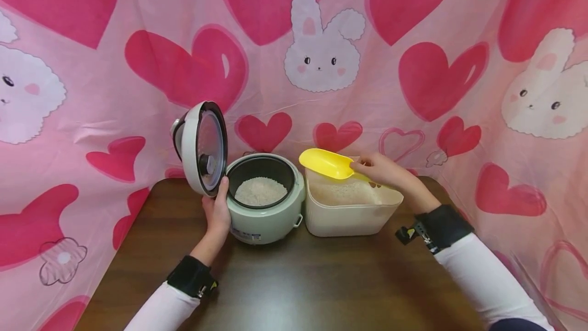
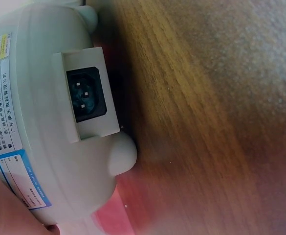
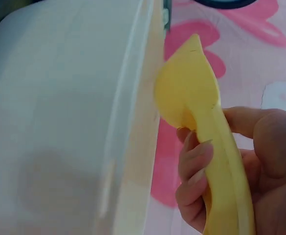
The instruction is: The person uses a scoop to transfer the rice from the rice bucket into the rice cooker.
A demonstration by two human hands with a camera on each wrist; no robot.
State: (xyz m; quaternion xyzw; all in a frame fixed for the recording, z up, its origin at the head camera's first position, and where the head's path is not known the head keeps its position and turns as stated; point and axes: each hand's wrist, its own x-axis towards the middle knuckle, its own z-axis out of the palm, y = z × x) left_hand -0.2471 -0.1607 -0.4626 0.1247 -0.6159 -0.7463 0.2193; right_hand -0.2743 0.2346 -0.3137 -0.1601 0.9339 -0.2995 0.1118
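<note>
In the head view a pale green rice cooker (image 1: pixel 264 223) stands on the table with its lid (image 1: pixel 188 152) raised to the left. White rice (image 1: pixel 261 191) lies in its dark inner pot (image 1: pixel 287 170). My left hand (image 1: pixel 218 212) rests against the cooker's left side, thumb pointing up near the lid's hinge. Past that hand, the left wrist view shows the cooker's power socket (image 2: pixel 86 94). My right hand (image 1: pixel 381 170) grips a yellow scoop (image 1: pixel 326 164) by its handle. The scoop hangs over a cream rice bin (image 1: pixel 344 221), its tip towards the cooker; rice (image 1: pixel 346 192) shows inside the bin.
Cooker and bin stand side by side at the back of the dark wooden table (image 1: pixel 294 280). Behind them hangs a pink cloth (image 1: pixel 275 101) with hearts and rabbits. A small side latch (image 1: pixel 298 220) sticks out from the cooker towards the bin.
</note>
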